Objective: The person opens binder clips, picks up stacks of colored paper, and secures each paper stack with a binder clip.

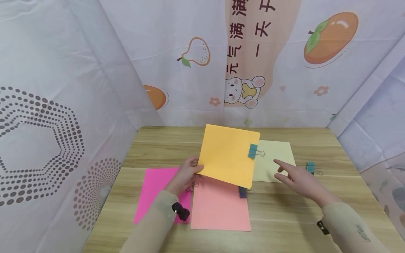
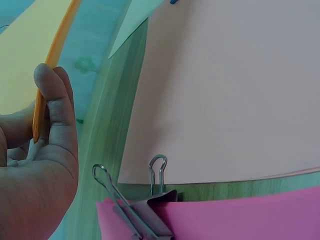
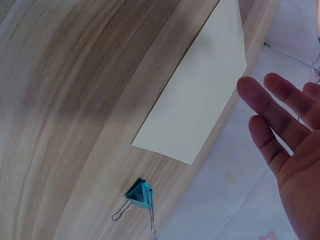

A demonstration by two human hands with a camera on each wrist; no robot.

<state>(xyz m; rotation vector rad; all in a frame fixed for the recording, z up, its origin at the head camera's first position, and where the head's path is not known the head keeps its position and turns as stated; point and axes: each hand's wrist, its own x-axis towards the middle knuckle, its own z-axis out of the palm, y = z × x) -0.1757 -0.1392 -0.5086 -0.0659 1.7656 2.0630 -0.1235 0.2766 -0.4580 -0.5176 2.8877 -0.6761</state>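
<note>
My left hand (image 1: 186,173) pinches the lower left corner of an orange-yellow paper stack (image 1: 227,154), thumb on the front and fingers behind. The stack is raised and tilted over the table, with a teal binder clip (image 1: 252,151) gripping its right edge. In the left wrist view the stack's thin edge (image 2: 55,52) shows between thumb and fingers. My right hand (image 1: 299,179) holds nothing; its fingers are spread and loosely bent beside the pale yellow paper (image 1: 272,161). A loose teal binder clip (image 3: 141,194) lies on the table to the right of that paper.
Salmon-pink paper (image 1: 221,212) lies below the raised stack, with a dark blue binder clip (image 1: 242,192) at its right edge. Left of it lies magenta paper (image 1: 158,189), a dark binder clip (image 2: 150,215) on its edge. Printed curtains (image 1: 177,88) hang around the wooden table (image 1: 284,225).
</note>
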